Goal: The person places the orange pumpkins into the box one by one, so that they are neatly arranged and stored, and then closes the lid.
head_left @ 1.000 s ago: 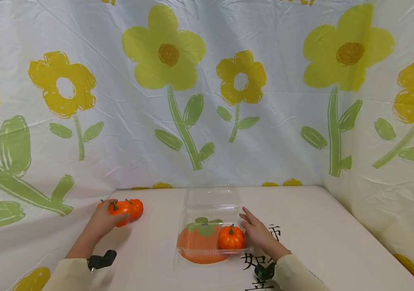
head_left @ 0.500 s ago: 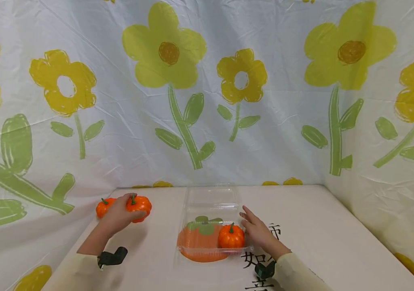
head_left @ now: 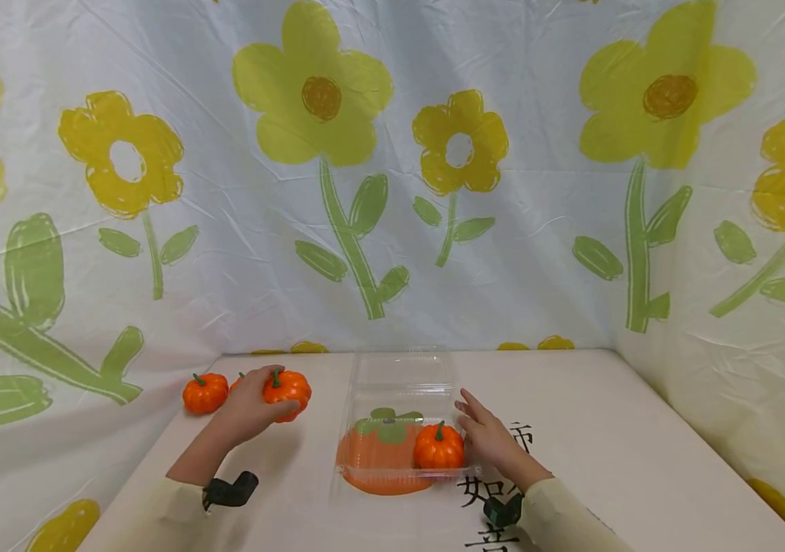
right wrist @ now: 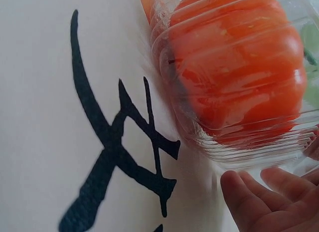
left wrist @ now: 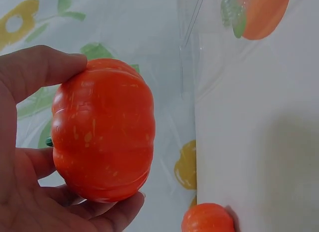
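My left hand (head_left: 247, 408) grips a small orange toy pumpkin (head_left: 289, 392) with a green stem. Thumb and fingers curl round its sides in the left wrist view, where the pumpkin (left wrist: 103, 132) shows its ribbed skin raised over the table. A clear plastic clamshell box (head_left: 401, 374) lies in the middle with its lid folded back. In its right front corner sits another pumpkin (head_left: 439, 447). My right hand (head_left: 494, 438) rests beside the box's right side, fingers extended and loose. The right wrist view shows fingertips (right wrist: 232, 184) right at the ridged plastic wall.
Two more pumpkins are at the back left: one pumpkin (head_left: 205, 394) stands in full view, while the other (head_left: 236, 382) is mostly hidden behind my left hand. The pale tabletop (head_left: 572, 406) bears a printed persimmon and black characters. A flowered curtain (head_left: 537, 253) encloses the back and sides.
My left hand has lifted the pumpkin away from the group and carried it rightward, uncovering the leftmost pumpkin. The right hand and the box have stayed where they were.
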{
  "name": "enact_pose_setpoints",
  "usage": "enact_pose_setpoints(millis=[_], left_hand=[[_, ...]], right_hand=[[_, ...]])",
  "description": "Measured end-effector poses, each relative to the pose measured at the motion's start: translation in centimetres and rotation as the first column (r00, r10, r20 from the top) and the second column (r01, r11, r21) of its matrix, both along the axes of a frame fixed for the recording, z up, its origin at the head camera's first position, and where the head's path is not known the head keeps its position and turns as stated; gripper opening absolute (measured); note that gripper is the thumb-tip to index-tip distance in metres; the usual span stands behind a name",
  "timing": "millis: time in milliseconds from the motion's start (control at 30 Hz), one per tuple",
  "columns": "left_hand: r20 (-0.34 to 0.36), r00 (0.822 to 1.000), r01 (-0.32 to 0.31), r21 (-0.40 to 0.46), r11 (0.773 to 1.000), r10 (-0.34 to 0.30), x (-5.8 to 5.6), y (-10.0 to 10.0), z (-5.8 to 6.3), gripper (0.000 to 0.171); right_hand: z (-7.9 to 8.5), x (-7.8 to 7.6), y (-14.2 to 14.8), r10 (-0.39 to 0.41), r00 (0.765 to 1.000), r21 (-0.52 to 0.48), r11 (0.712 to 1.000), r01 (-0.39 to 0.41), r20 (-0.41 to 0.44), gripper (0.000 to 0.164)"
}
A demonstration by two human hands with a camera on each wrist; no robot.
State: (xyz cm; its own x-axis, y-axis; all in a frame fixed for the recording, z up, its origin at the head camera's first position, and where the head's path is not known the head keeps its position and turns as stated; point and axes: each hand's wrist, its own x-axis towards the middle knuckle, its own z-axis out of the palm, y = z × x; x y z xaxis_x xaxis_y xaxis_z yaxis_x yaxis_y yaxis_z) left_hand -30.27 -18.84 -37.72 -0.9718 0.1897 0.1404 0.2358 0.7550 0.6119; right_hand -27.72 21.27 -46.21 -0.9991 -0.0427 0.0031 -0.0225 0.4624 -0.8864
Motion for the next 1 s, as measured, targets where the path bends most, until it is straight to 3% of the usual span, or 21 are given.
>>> enact_pose_setpoints(millis=[367,733,1000], left_hand=[[-0.046,0.997,0.054,-0.018,0.998,-0.055,0.5,2.4,-0.2,0.076],[0.005,0.999,0.053,0.016,0.998,-0.053,0.8,5.2,-0.3,0.069],[0.021,0.993,0.113,0.070,0.991,-0.114,0.9,6.7,-0.7,0.064]], right_hand=[[0.2,0.1,0.0,0.010,1.000,-0.008,1.000,-0.010,-0.009,0.058],[0.2,0.1,-0.1,-0.004,1.000,-0.001,1.000,0.004,-0.004,0.058],[0.2,0.0,-0.1,-0.006,1.000,0.000,1.000,0.006,0.002,0.058]])
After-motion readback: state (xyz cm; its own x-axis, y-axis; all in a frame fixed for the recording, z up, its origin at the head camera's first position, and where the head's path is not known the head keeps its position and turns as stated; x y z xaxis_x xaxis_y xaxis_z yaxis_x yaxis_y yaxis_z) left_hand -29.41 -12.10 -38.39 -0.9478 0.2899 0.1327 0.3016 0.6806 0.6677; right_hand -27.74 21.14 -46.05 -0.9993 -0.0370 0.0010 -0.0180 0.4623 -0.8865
